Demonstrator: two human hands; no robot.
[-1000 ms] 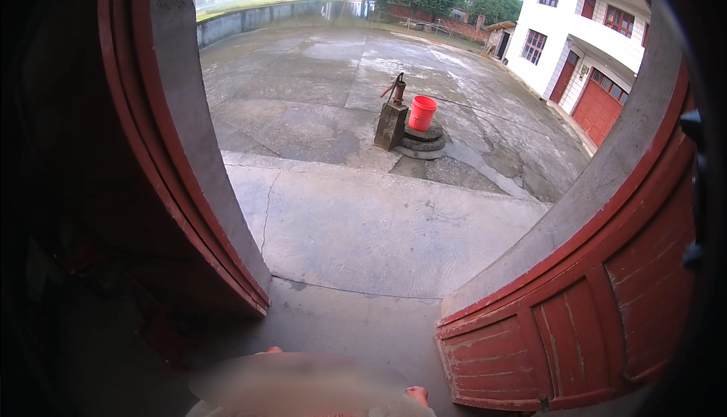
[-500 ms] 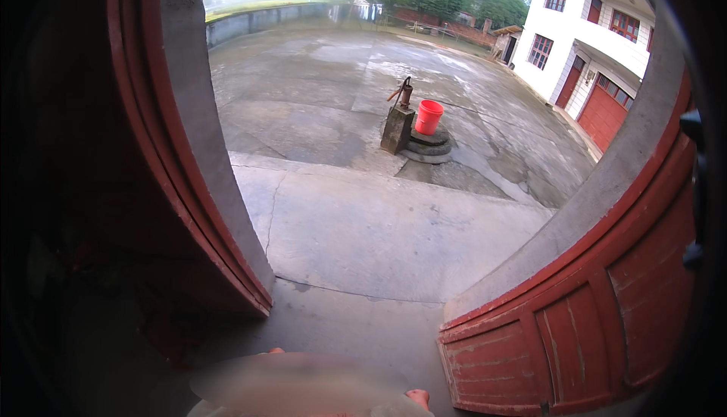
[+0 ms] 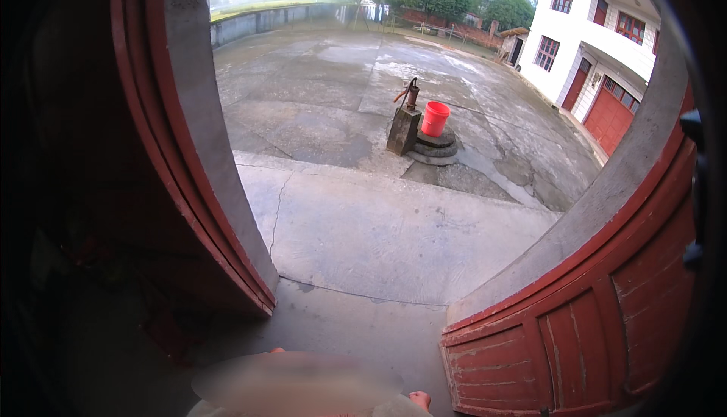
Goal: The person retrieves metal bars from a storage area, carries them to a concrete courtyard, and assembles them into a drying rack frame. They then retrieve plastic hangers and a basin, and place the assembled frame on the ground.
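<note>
**Open red doorway onto a wet concrete yard**

The view looks out through a doorway between two red wooden door leaves. The left door leaf (image 3: 189, 190) stands swung inward along the grey door jamb, its edge curving down to the threshold; the right door leaf (image 3: 606, 318) fills the lower right, with panelled squares and worn paint. Between them lies a pale concrete step (image 3: 379, 235), cracked on its left side, with nothing on it blocking the way out.

Beyond the step, well apart from the doorway, a hand pump (image 3: 405, 118) stands on a dark block in the yard, and just beside it a red bucket (image 3: 435, 118) sits on a stack of round stone slabs. A white house (image 3: 598, 46) with red doors lines the right side; a low wall and trees close the far end.

At the bottom edge a blurred patch covers most of the person. A small pinkish bit shows at either side of it, but neither can be told for a hand, so no hands or fingers can be made out and their state cannot be told; nothing is seen held.

Compared with a second ago, the camera has shifted slightly: the pump and bucket sit a little further right and higher in the opening, and more of the left jamb shows.
</note>
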